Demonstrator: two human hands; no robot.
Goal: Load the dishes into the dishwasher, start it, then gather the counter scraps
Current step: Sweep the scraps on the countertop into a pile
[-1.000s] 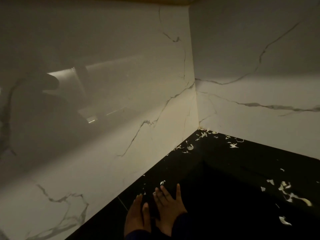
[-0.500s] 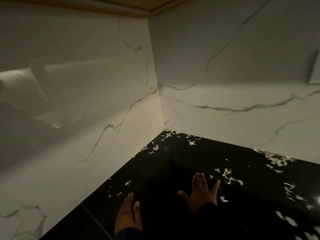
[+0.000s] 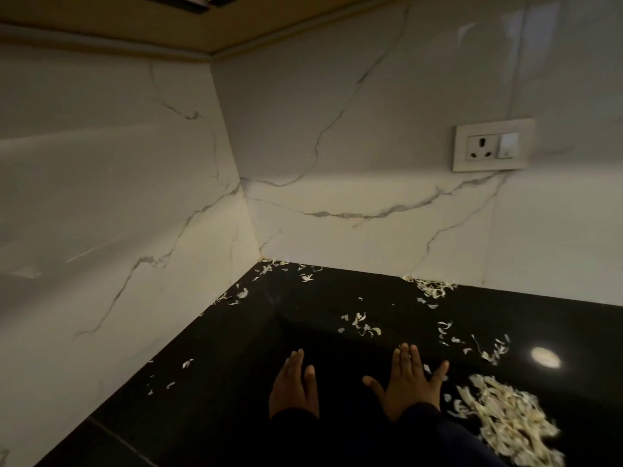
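Two hands lay flat on the black counter (image 3: 215,362) in the corner of the marble backsplash (image 3: 337,203). The left hand (image 3: 294,387) had its fingers straight and together, its grip released and holding nothing. The right hand (image 3: 409,385) had its fingers spread and thumb out, grip likewise released, all pointing toward the back wall. One large heap of pale scraps (image 3: 505,423) lay just right of the right hand, its long axis running from near that hand toward the lower right. Smaller scattered bits (image 3: 362,323) dotted the counter beyond the fingertips, and a smaller cluster (image 3: 431,287) sat against the back wall. One wall socket (image 3: 492,148) sat above.
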